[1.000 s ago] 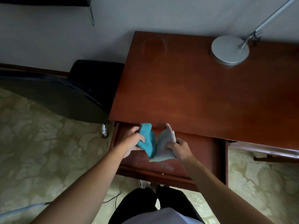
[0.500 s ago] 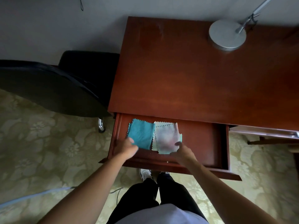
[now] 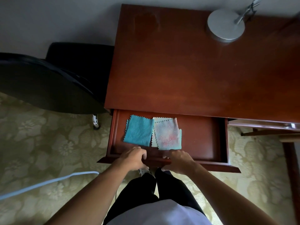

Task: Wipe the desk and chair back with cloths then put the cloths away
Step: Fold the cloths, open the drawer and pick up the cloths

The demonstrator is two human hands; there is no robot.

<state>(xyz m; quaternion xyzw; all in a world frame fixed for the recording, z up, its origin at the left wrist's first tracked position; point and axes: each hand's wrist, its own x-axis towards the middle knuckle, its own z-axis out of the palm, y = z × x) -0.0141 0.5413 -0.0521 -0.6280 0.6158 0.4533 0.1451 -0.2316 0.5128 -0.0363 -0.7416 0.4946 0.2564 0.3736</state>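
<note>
The desk drawer [image 3: 201, 140] stands pulled out under the reddish-brown desk [image 3: 186, 70]. Two folded cloths lie flat in its left half, side by side: a teal cloth [image 3: 138, 133] and a pale grey cloth [image 3: 167, 135] with pinkish blotches. My left hand [image 3: 134, 157] and my right hand [image 3: 177, 161] both grip the drawer's front edge, just in front of the cloths and apart from them. The black chair [image 3: 48, 85] stands to the left of the desk, its back toward me.
A silver lamp base [image 3: 225, 25] sits at the desk's far right. A pale blue cable [image 3: 48, 181] runs across the patterned carpet at the left. A chrome chair caster [image 3: 95, 122] is beside the drawer's left corner. My legs are right below the drawer.
Both hands let go of the cloths, which now lie flat in the drawer. The hands drew back toward me and closed on the drawer's front edge.
</note>
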